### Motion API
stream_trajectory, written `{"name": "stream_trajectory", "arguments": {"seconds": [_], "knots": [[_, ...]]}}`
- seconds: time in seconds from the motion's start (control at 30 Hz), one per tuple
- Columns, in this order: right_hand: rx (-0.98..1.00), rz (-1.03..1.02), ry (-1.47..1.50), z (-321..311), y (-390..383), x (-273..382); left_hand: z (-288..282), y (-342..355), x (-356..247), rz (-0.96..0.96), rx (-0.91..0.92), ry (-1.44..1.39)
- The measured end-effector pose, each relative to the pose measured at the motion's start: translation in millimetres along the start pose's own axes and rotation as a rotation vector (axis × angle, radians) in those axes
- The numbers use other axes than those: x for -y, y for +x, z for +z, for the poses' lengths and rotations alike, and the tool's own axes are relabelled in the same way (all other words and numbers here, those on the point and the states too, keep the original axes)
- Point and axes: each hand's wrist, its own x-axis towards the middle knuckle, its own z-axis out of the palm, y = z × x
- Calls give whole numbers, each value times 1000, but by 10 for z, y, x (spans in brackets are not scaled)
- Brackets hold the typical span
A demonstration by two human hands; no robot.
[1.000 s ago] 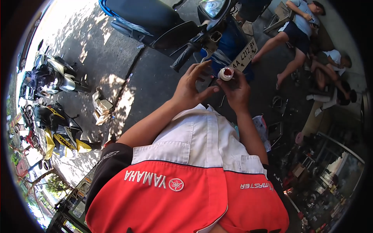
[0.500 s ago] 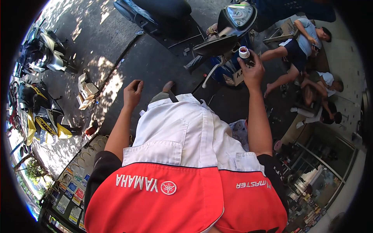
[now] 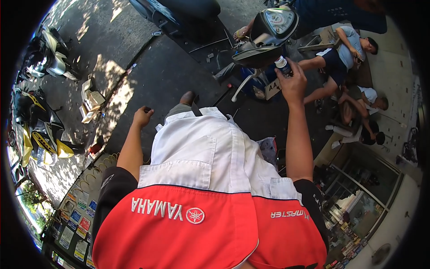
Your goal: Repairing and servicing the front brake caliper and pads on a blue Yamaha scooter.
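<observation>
In my raised right hand (image 3: 294,85) is a small dark bottle (image 3: 284,67) with a white neck, gripped between thumb and fingers and tilted. Just beyond it are the motorbike's mirror (image 3: 256,55) and number plate (image 3: 272,89). My left hand (image 3: 142,116) hangs low on the left, away from the bike, its fingers curled together. A small dark spot shows at those fingertips, too small to name. The blue motorbike's brake lever (image 3: 244,88) is to the left of the bottle, with the instrument panel (image 3: 277,21) farther off.
A second scooter's seat (image 3: 190,9) is at the top. Parked motorbikes (image 3: 42,130) and a cardboard box (image 3: 92,101) lie left. People sit at the right, one in a light blue shirt (image 3: 351,42). A glass display case (image 3: 358,193) stands lower right.
The bottle has tipped so its side shows more and its mouth less. My left hand has dropped lower and slightly left. The surroundings have shifted a little with my head.
</observation>
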Motion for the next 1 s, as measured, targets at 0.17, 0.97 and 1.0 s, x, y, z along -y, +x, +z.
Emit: {"name": "stream_trajectory", "arguments": {"seconds": [0.17,0.97,1.0], "knots": [[23,-1,-17,-21,26,8,-6,91,-526,113,-30,-30],[76,-41,-138,-83,113,4,27,16,-190,43,-20,3],[78,-39,-131,-86,107,-4,18,18,-228,52,-17,7]]}}
